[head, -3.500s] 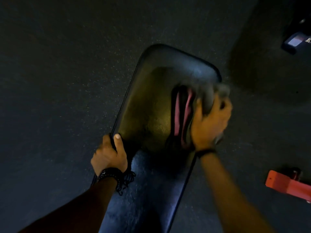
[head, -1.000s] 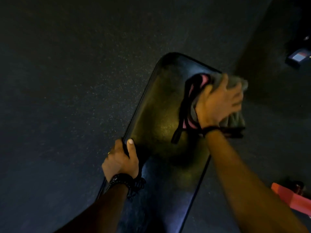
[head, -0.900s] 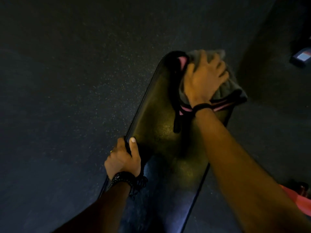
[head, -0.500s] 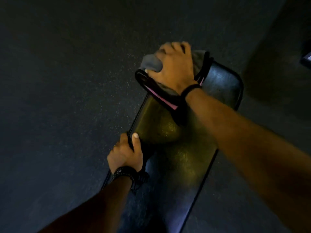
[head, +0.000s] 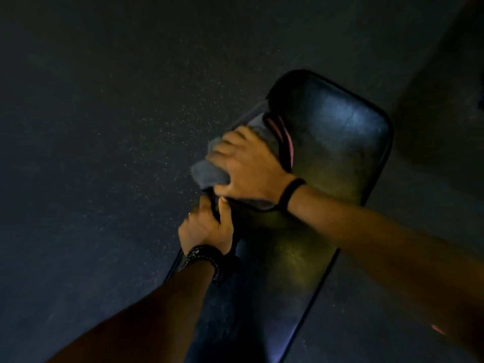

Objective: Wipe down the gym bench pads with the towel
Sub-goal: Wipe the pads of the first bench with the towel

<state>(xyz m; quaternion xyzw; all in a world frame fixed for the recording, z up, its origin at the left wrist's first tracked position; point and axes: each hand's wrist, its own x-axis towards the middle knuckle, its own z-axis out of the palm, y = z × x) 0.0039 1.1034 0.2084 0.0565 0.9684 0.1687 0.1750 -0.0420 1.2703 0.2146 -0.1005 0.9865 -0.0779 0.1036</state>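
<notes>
A black padded gym bench (head: 337, 142) runs from the bottom centre up to the right, its far pad glossy. My right hand (head: 248, 166) presses a grey towel (head: 207, 172) with pink and black stripes against the pad's left edge; the towel hangs partly over the side. My left hand (head: 207, 229) grips the same left edge just below it, thumb on top of the pad, almost touching the right hand. Both wrists wear dark bands.
Dark speckled rubber floor (head: 104, 127) surrounds the bench on the left and above. A darker shadowed area (head: 440, 113) lies at the right. A small red-pink spot (head: 438, 329) shows low on the right.
My right hand has slid the towel from the pad's far left corner down along the left edge toward my left hand. The left hand has kept its grip on the edge.
</notes>
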